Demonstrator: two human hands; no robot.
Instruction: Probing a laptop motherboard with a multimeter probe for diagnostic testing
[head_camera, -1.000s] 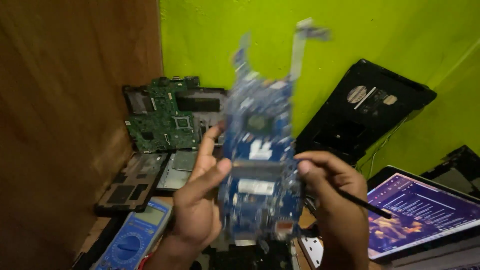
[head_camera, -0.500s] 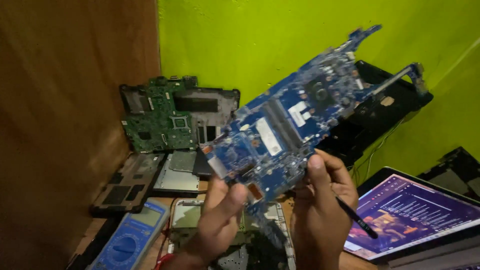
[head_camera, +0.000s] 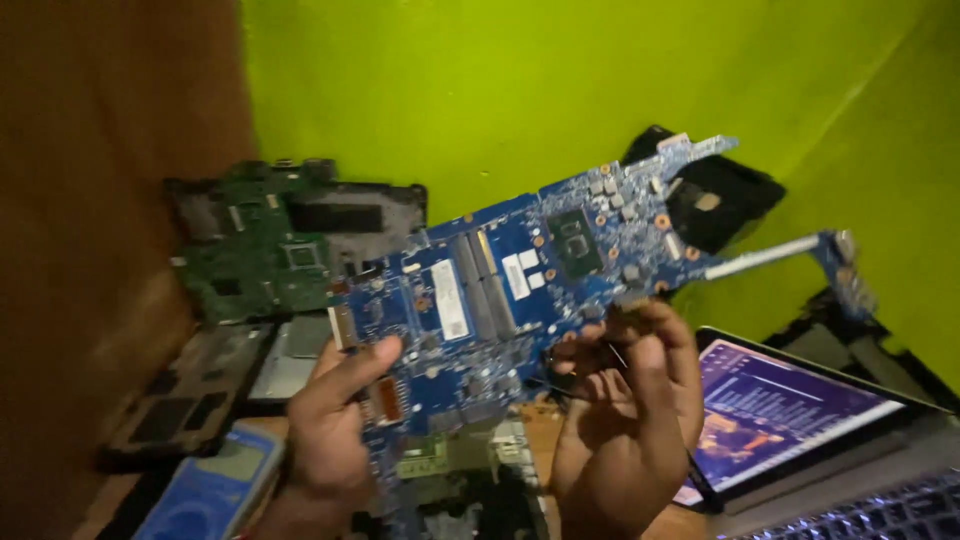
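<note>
green wall behind; both hands' grip, left hand (head_camera: 330, 430) and right hand (head_camera: 625, 420), closed on blue circuit board (head_camera: 520, 290).

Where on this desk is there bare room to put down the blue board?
Very little shows. One small bare wooden patch lies between the opened device under the hands and the lit laptop screen. The left side is crowded: green circuit board, dark laptop shells, blue multimeter. Both hands hold the blue circuit board.
</note>
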